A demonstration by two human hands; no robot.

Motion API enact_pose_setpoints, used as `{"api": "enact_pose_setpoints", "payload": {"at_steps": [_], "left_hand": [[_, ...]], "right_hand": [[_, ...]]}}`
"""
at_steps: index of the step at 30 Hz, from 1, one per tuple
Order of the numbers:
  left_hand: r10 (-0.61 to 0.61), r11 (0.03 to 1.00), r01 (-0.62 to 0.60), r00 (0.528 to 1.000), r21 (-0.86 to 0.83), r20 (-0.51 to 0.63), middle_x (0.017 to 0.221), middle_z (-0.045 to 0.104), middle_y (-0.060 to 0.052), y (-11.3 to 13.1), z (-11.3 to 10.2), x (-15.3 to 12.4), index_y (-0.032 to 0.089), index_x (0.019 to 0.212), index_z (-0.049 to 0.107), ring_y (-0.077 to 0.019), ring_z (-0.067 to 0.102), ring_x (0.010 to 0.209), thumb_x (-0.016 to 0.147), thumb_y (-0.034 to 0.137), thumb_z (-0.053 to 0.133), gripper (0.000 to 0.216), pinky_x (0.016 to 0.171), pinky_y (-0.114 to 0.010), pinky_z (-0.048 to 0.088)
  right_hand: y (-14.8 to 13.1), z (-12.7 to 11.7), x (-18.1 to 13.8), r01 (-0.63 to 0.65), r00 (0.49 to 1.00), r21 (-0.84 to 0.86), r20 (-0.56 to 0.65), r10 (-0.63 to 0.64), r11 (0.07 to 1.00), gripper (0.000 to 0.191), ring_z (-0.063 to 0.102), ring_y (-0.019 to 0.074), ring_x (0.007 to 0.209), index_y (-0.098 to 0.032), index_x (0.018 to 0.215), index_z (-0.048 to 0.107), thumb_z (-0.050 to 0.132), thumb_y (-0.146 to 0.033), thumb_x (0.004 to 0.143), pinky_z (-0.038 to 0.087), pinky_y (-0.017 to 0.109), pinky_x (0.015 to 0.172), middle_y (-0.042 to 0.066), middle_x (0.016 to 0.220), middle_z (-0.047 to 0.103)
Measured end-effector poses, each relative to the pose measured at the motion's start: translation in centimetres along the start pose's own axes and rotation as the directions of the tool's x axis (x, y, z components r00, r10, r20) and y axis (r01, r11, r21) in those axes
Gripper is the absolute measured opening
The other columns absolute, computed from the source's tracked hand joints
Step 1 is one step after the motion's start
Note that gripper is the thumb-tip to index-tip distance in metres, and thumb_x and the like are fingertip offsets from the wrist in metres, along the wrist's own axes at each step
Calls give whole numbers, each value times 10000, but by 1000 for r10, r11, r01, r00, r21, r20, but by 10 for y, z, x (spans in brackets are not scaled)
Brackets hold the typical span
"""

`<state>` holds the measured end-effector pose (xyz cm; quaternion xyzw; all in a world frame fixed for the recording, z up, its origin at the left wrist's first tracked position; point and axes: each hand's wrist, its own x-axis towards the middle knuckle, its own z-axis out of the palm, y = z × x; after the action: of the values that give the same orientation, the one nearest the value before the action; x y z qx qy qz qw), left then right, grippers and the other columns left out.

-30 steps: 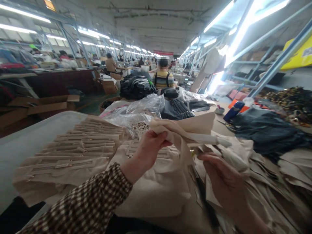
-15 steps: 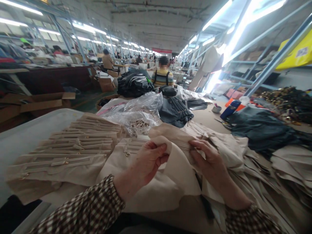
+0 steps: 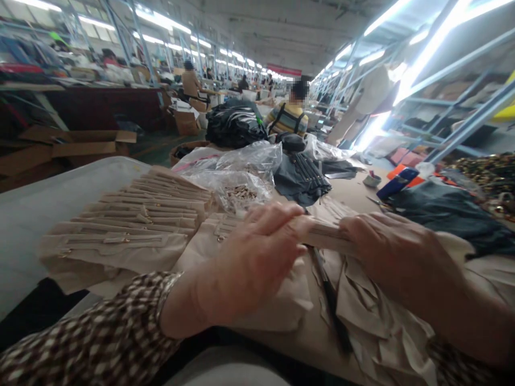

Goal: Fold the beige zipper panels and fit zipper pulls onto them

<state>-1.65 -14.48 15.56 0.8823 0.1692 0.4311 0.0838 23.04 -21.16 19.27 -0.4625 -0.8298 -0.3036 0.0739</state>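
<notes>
Right of the plastic bag (image 3: 257,158), a beige strip (image 3: 326,231) is gripped by the left hand (image 3: 245,262) and right hand (image 3: 398,254), apparently being straightened; even tension seems called for.

Rows of fluorescent tubes (image 3: 163,20) glow beneath a dim ceiling (image 3: 257,40), the brightest strip (image 3: 433,51) flaring blue-white at upper right. Duller light falls on the foreground worktop (image 3: 352,194). The left hand (image 3: 237,265) and right hand (image 3: 406,262) show soft blur, distant figures (image 3: 191,83) lose detail, and wide-angle distortion stretches the edges.
</notes>
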Motion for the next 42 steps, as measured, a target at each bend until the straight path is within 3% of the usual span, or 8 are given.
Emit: {"api": "enact_pose_setpoints", "payload": {"at_steps": [3,9,16,21,25,30,38,42], "left_hand": [[22,982,-70,964,175,266,1127,631,-89,23,-26,-1,169,1159,573,-218,580,1061,937,166,486,239,967,-393,480],[-99,995,67,834,79,543,919,644,7,32,-63,-22,231,1035,572,-130,583,775,914,143,522,158,690,-242,451],[-418,903,370,627,221,657,673,629,18,-74,-31,-41,172,773,615,-107,557,610,928,238,518,194,559,-220,346],[-497,868,295,531,400,686,840,708,-48,-143,6,-51,162,889,686,-155,633,774,934,310,521,226,705,-240,440],[-591,805,308,477,507,650,887,724,-110,-155,33,-55,147,922,700,-220,667,839,919,333,525,256,773,-307,486],[-660,750,328,427,575,618,943,736,-121,-157,49,-56,163,964,690,-239,691,895,920,371,516,275,766,-303,498],[-653,751,296,464,591,598,884,720,-162,-145,49,-49,117,943,676,-273,692,831,939,340,485,294,720,-341,499],[-503,804,144,683,577,530,938,688,-187,-122,65,-56,114,929,685,-314,648,897,915,125,389,296,793,-454,491]], "right_hand": [[-30,-15,4,-6,1000,258,6,4,966,129,445,143,513,-207,850,508,422,-133,911,288,296,507,-8,622,487],[-73,-10,6,-39,997,718,70,-17,695,172,551,103,553,-237,1015,525,390,-146,961,359,229,512,-26,695,607],[-77,104,26,-439,864,737,504,14,514,184,602,129,649,-206,1058,625,541,-302,926,405,226,604,-17,740,667],[-58,178,26,-541,736,548,676,44,638,321,637,176,789,-171,783,652,429,-311,965,423,256,700,66,838,701],[-56,200,26,-452,751,391,652,106,802,337,643,218,897,-163,810,674,403,-281,972,422,294,811,107,901,708],[-53,212,25,-455,756,377,642,126,807,333,645,213,894,-145,883,672,379,-264,985,442,297,806,130,959,703],[-51,204,29,-345,786,385,617,39,856,260,621,235,965,-121,911,681,423,-126,940,454,338,898,152,1003,688],[-60,193,31,-361,759,334,647,66,871,254,623,238,977,-80,970,677,431,-71,909,468,348,883,181,1038,681]]}}
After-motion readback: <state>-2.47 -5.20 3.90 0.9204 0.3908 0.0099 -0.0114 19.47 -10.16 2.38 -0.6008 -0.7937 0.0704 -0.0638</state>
